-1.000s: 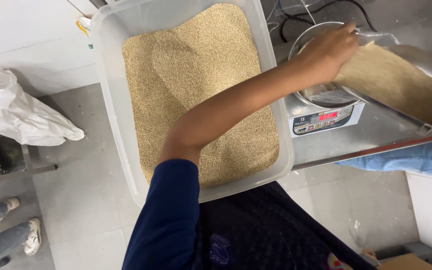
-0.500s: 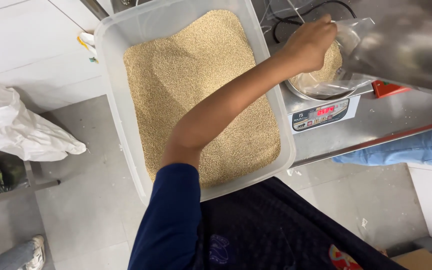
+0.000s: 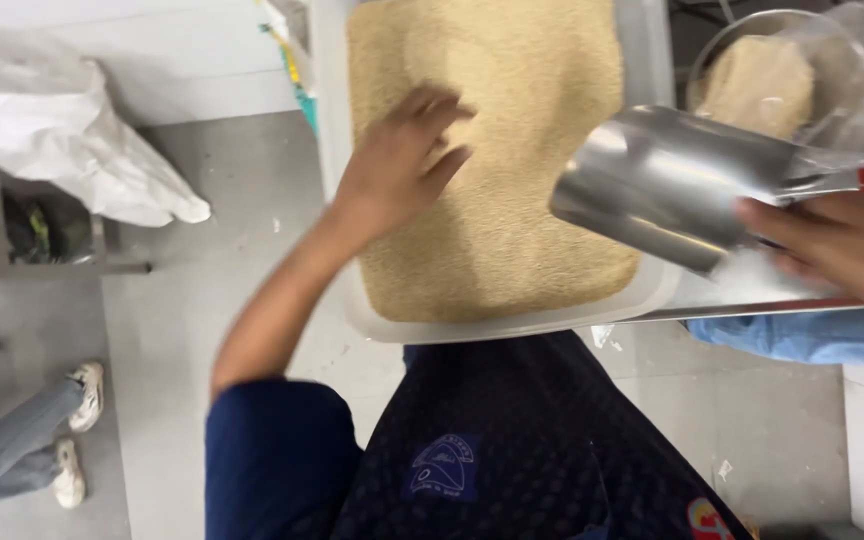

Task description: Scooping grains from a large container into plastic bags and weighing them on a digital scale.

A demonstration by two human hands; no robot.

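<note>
My left hand (image 3: pixel 399 165) hovers over a big clear plastic tub (image 3: pixel 512 328) filled with tan grain (image 3: pixel 512 190), fingers spread and holding nothing. My right hand (image 3: pixel 832 245) grips the rear end of a shiny metal scoop (image 3: pixel 667 185), which lies tilted over the tub's right edge. Behind the scoop, a clear bag (image 3: pixel 782 75) holding some grain stands on a round metal pan at the upper right.
A white sack (image 3: pixel 62 130) lies on the grey floor at the left beside a low rack. Another person's legs and light shoes (image 3: pixel 72 435) show at the lower left. Blue cloth (image 3: pixel 802 335) hangs under the metal counter edge at the right.
My left hand has left the bag on the pan and swung left over the tub. The scoop has dropped from above the bag toward the tub, and my right hand now shows.
</note>
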